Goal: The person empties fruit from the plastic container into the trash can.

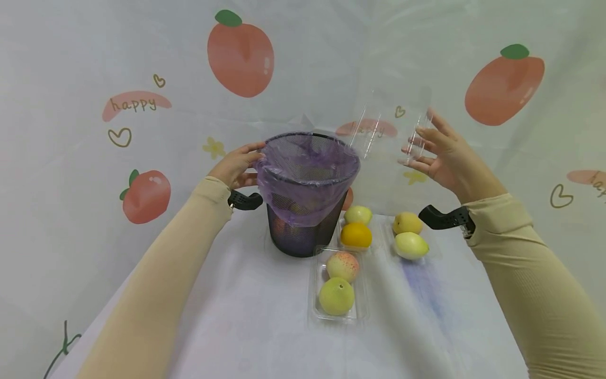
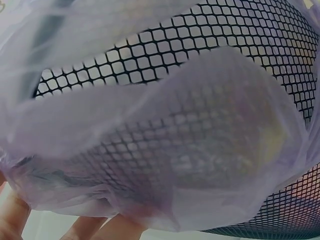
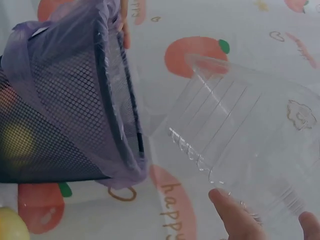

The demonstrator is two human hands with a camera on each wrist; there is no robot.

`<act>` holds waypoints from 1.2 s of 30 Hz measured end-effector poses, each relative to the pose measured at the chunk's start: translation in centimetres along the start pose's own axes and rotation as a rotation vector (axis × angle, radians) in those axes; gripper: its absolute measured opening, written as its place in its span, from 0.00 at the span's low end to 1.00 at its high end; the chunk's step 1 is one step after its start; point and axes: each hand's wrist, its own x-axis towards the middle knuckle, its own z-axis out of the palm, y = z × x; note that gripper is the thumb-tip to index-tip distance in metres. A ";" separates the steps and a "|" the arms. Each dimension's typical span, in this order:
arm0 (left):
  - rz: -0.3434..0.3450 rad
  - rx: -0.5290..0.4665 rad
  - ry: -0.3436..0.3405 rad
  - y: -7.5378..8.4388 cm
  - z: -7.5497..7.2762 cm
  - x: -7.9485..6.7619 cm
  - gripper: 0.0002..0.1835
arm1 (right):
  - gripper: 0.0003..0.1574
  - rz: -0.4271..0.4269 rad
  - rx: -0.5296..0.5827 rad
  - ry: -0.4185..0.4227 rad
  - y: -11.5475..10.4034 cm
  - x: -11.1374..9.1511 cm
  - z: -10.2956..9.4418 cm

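A black mesh trash bin (image 1: pixel 305 239) stands upright at the back, lined with a thin purple plastic bag (image 1: pixel 303 202) folded over its rim. My left hand (image 1: pixel 238 167) grips the bin's left rim through the bag; in the left wrist view, fingers (image 2: pixel 117 229) show below the bag's edge. Up to the right of the bin, my right hand (image 1: pixel 442 150) holds a clear plastic box (image 1: pixel 371 129) by its right side. Seen from the right wrist, this ribbed box (image 3: pixel 235 125) is tilted beside the bin's mouth, with a fingertip (image 3: pixel 222 197) at its edge.
In front of the bin, a clear tray (image 1: pixel 314 310) holds a peach (image 1: pixel 342 266) and a green fruit (image 1: pixel 336 296). Right of the bin sit an orange (image 1: pixel 356 235), a yellow-green lemon (image 1: pixel 358 215), another lemon (image 1: pixel 411 246) and a round yellow fruit (image 1: pixel 407 223). A printed cloth hangs behind.
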 end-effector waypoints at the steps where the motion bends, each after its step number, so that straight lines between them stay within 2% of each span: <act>1: 0.000 0.002 -0.001 0.0 0.0 0.0 0.26 | 0.45 0.002 0.026 -0.007 0.2 -0.3 -0.4; 6: -0.001 0.010 -0.001 -0.1 0.0 0.1 0.26 | 0.40 0.019 0.141 -0.033 1.4 -1.6 -2.3; 13: -0.007 -0.003 0.001 -0.1 -0.1 0.3 0.26 | 0.34 0.043 0.370 -0.165 4.0 -3.6 -5.3; 20: -0.006 0.003 -0.003 -0.1 -0.1 0.2 0.26 | 0.27 0.074 0.392 -0.243 6.9 -6.0 -8.0; 26: -0.009 0.005 0.008 0.0 0.0 0.1 0.26 | 0.30 0.106 0.429 -0.446 9.8 -7.8 -10.1; 30: -0.009 0.003 0.003 0.1 0.2 -0.1 0.26 | 0.32 0.134 0.442 -0.538 11.8 -8.9 -11.1; 33: -0.008 0.003 0.010 0.1 0.2 -0.1 0.26 | 0.33 0.163 0.440 -0.540 13.3 -9.8 -11.7; 36: -0.005 0.010 0.011 0.0 0.2 -0.1 0.26 | 0.33 0.189 0.386 -0.503 14.8 -10.8 -12.4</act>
